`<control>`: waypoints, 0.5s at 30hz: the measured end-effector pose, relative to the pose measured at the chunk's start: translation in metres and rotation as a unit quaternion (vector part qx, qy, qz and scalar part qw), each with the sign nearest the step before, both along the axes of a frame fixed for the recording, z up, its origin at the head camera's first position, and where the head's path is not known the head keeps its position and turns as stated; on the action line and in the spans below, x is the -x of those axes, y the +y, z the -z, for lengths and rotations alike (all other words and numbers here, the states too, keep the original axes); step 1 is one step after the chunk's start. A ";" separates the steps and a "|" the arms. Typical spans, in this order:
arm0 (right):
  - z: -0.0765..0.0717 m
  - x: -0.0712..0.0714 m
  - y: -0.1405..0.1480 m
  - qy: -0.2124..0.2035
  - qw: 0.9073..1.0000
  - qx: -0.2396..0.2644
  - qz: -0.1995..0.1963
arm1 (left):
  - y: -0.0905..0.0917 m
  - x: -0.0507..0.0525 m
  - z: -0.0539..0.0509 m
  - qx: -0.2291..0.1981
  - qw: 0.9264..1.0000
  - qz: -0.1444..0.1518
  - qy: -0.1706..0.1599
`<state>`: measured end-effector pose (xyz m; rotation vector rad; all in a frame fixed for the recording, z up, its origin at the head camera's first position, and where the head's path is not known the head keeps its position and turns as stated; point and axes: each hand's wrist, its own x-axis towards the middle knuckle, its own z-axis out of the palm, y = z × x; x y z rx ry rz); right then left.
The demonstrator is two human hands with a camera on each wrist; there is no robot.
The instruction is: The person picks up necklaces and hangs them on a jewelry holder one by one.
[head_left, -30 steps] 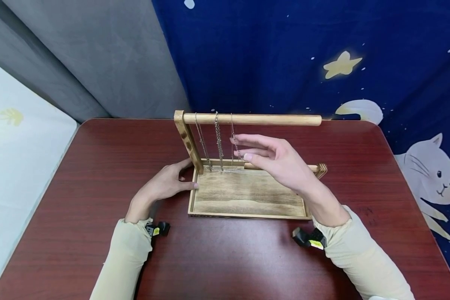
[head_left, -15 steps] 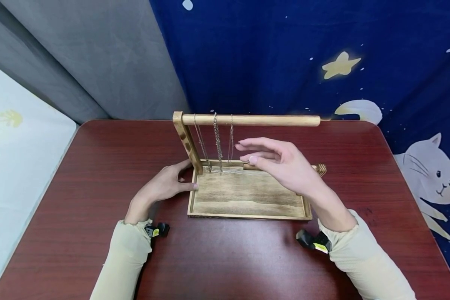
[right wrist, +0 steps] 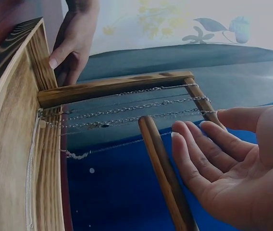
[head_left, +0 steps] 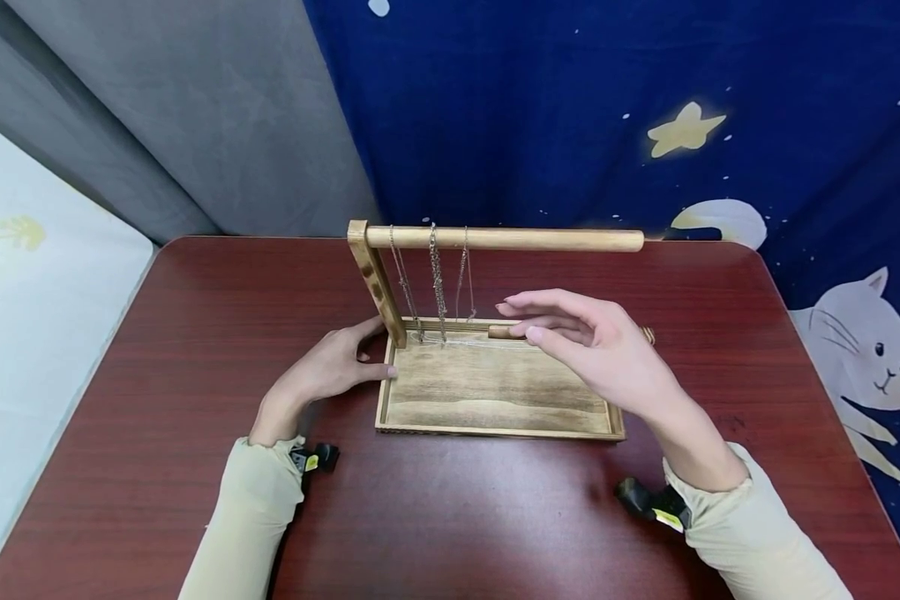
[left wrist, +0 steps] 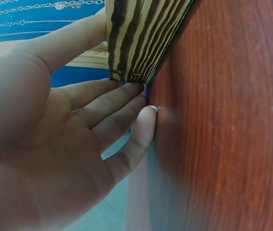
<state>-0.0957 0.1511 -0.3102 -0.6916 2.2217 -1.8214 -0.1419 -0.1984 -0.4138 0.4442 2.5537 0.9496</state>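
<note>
A wooden jewelry stand [head_left: 495,379] has a tray base, a left post and a long upper bar [head_left: 555,240]. Three necklace chains [head_left: 437,279] hang from the bar's left half; the rightmost necklace [head_left: 462,279] dangles as a narrow loop. At the tray's left end my left hand [head_left: 330,364] holds the stand, thumb over the rim and fingers outside by the post. The left wrist view shows those fingers [left wrist: 107,108] at the stand's bottom corner. Beneath the bar, right of the necklaces, my right hand [head_left: 603,346] hovers with loosely bent fingers, holding nothing.
A shorter lower rod [head_left: 501,332] lies partly behind my right hand. Thin silver chains [head_left: 465,343] stretch along the tray's back. The stand is on a dark red table [head_left: 450,517], with a blue curtain [head_left: 532,125] behind.
My right hand has drawn away from the rightmost necklace, moving right and slightly down. That necklace now hangs free and has shifted a little. The left hand has stayed in place.
</note>
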 end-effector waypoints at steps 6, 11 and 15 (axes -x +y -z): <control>0.002 -0.003 0.005 0.008 1.000 -0.012 -0.006 | 0.000 0.000 0.000 -0.002 1.000 -0.002 -0.001; 0.006 -0.007 0.010 0.006 1.000 -0.019 -0.013 | 0.000 0.000 -0.001 -0.001 1.000 -0.001 -0.005; 0.010 -0.010 0.013 -0.006 0.999 -0.038 -0.010 | 0.001 -0.001 -0.001 -0.003 1.000 0.000 0.000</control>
